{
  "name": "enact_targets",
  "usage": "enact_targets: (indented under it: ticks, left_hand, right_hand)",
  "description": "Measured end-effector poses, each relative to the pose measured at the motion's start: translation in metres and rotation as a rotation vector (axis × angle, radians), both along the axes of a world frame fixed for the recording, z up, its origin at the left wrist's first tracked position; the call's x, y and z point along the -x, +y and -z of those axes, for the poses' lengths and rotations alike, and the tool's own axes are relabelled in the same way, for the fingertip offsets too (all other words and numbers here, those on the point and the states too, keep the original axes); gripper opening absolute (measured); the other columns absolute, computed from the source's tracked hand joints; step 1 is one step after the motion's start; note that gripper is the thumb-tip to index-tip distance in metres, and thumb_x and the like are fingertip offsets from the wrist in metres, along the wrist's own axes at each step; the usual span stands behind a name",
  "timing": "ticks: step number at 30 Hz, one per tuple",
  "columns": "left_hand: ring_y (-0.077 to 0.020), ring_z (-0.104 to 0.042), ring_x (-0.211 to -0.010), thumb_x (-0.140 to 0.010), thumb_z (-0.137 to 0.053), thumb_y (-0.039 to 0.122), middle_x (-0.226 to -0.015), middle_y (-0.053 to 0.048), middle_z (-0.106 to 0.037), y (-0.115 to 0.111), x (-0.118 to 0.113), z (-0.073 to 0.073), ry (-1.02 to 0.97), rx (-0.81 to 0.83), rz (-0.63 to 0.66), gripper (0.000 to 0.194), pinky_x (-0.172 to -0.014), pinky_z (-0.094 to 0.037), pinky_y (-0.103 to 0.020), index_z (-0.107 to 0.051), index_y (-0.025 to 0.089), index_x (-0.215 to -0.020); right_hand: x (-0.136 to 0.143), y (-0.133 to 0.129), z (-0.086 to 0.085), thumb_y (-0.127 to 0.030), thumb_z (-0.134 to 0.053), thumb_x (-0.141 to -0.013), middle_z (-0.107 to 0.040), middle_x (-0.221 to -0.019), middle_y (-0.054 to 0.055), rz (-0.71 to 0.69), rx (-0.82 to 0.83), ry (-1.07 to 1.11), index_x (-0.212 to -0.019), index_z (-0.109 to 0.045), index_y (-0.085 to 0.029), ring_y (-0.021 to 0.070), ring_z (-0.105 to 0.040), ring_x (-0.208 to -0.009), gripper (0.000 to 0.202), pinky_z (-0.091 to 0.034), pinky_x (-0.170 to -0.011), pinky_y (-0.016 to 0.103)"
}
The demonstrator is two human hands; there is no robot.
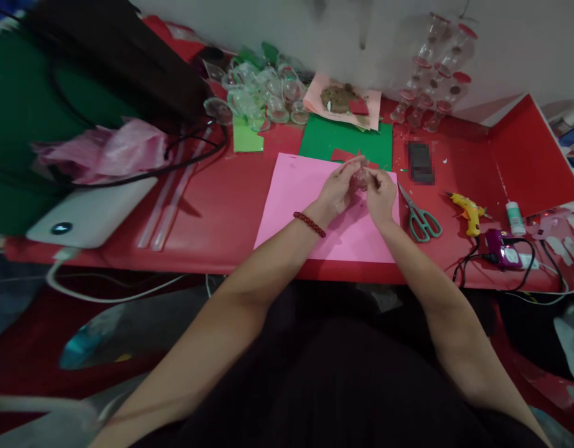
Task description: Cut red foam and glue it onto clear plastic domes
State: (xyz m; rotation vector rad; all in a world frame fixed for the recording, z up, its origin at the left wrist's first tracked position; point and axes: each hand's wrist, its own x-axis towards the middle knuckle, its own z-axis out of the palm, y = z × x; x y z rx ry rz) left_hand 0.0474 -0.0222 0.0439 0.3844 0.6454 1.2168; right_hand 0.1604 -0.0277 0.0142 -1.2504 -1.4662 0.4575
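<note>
Over a pink sheet (pixel 296 199), my left hand (pixel 339 188) and my right hand (pixel 381 194) meet around a small clear plastic piece (pixel 360 179). The left fingers curl round its far side, while the right thumb and fingers pinch it from the right. Its exact shape is partly hidden by the fingers. Red paper scraps (pixel 342 154) lie just beyond my hands, on a green sheet (pixel 385 140). Close to my right wrist are green-handled scissors (pixel 420 218), lying with blades apart.
Clear plastic cup-like pieces (pixel 277 109) crowd the back; hourglass-shaped ones (pixel 427 81) stand stacked by the wall. A peach sheet (pixel 317 96) bears a brown mound (pixel 338 98). To the right are a yellow glue gun (pixel 471 211), white-green bottle (pixel 515 218), purple device (pixel 502 252) and cords.
</note>
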Motion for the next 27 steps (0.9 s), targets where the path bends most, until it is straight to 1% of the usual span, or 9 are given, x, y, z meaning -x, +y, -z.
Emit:
enact_targets:
  ticks: [3,6,8,12,15,17,20,24,27]
  left_hand:
    - [-0.0158,-0.068,-0.091,-0.086,-0.068,0.016,-0.093,-0.006,-0.074,0.003,0.001,-0.003,0.018,-0.005,-0.023,0.021,-0.082,-0.053,-0.027,-0.073,0.02,-0.106]
    - [-0.015,-0.068,-0.089,-0.087,-0.066,0.014,-0.085,-0.004,-0.072,0.004,0.005,-0.007,0.046,-0.02,-0.046,0.015,-0.083,-0.053,-0.027,-0.073,0.018,-0.1]
    - [-0.0145,-0.067,-0.089,-0.085,-0.068,0.013,-0.084,-0.004,-0.071,0.003,0.012,-0.007,0.064,-0.036,-0.051,0.014,-0.084,-0.053,-0.026,-0.073,0.018,-0.097]
    - [-0.0145,-0.067,-0.101,-0.086,-0.067,0.012,-0.104,-0.007,-0.073,-0.008,0.031,-0.002,0.098,-0.051,-0.061,0.019,-0.092,-0.051,-0.025,-0.073,0.017,-0.104]
    - [-0.015,-0.066,-0.112,-0.093,-0.058,0.015,-0.12,-0.008,-0.072,-0.014,0.041,0.004,0.159,-0.069,-0.058,0.026,-0.094,-0.051,-0.024,-0.071,0.018,-0.115]
    - [-0.0157,-0.063,-0.119,-0.096,-0.054,0.017,-0.129,-0.007,-0.069,-0.016,0.042,0.007,0.178,-0.086,-0.056,0.031,-0.095,-0.051,-0.024,-0.069,0.02,-0.123]
    - [-0.0173,-0.059,-0.128,-0.098,-0.052,0.019,-0.137,-0.006,-0.066,-0.015,0.038,0.01,0.166,-0.081,-0.063,0.037,-0.093,-0.053,-0.024,-0.064,0.025,-0.132]
    - [-0.02,-0.057,-0.133,-0.098,-0.053,0.022,-0.142,-0.006,-0.063,-0.013,0.035,0.012,0.114,-0.102,-0.066,0.041,-0.091,-0.055,-0.027,-0.06,0.028,-0.138]
    - [-0.0194,-0.057,-0.132,-0.097,-0.055,0.022,-0.141,-0.006,-0.063,-0.013,0.036,0.014,0.087,-0.137,-0.078,0.042,-0.093,-0.054,-0.027,-0.06,0.03,-0.138]
  right_hand:
    - [0.006,-0.002,-0.005,-0.045,-0.055,-0.096,-0.073,-0.097,0.006,-0.026,0.037,0.081,-0.094,-0.069,-0.024,0.0178,-0.067,-0.09,0.027,-0.055,-0.085,0.036]
    - [0.018,-0.004,-0.009,-0.05,-0.068,-0.086,-0.073,-0.102,0.007,-0.048,0.059,0.205,-0.1,-0.07,-0.022,0.0174,-0.067,-0.089,0.031,-0.056,-0.084,0.035]
    - [0.028,-0.006,-0.008,-0.051,-0.071,-0.082,-0.074,-0.104,0.007,-0.059,0.1,0.295,-0.102,-0.071,-0.022,0.0173,-0.067,-0.091,0.035,-0.056,-0.084,0.035]
    - [0.047,-0.011,0.0,-0.048,-0.077,-0.076,-0.076,-0.103,0.005,-0.102,0.205,0.522,-0.1,-0.074,-0.021,0.0185,-0.068,-0.094,0.036,-0.057,-0.088,0.038]
    - [0.058,-0.014,0.009,-0.045,-0.082,-0.07,-0.078,-0.102,0.004,-0.138,0.208,0.638,-0.095,-0.078,-0.023,0.0204,-0.069,-0.098,0.033,-0.056,-0.093,0.04]
    - [0.062,-0.014,0.014,-0.042,-0.081,-0.07,-0.078,-0.101,0.003,-0.143,0.169,0.664,-0.093,-0.079,-0.025,0.0208,-0.069,-0.097,0.029,-0.055,-0.095,0.041]
    - [0.063,-0.013,0.019,-0.04,-0.076,-0.076,-0.077,-0.099,0.004,-0.112,0.1,0.632,-0.094,-0.08,-0.025,0.0209,-0.07,-0.093,0.023,-0.055,-0.091,0.042]
    - [0.063,-0.014,0.019,-0.041,-0.069,-0.083,-0.077,-0.1,0.005,-0.076,0.055,0.572,-0.095,-0.08,-0.025,0.02,-0.069,-0.092,0.023,-0.056,-0.089,0.04]
    - [0.066,-0.016,0.016,-0.042,-0.075,-0.078,-0.077,-0.1,0.004,-0.079,0.046,0.568,-0.096,-0.078,-0.025,0.0189,-0.069,-0.09,0.025,-0.056,-0.089,0.038]
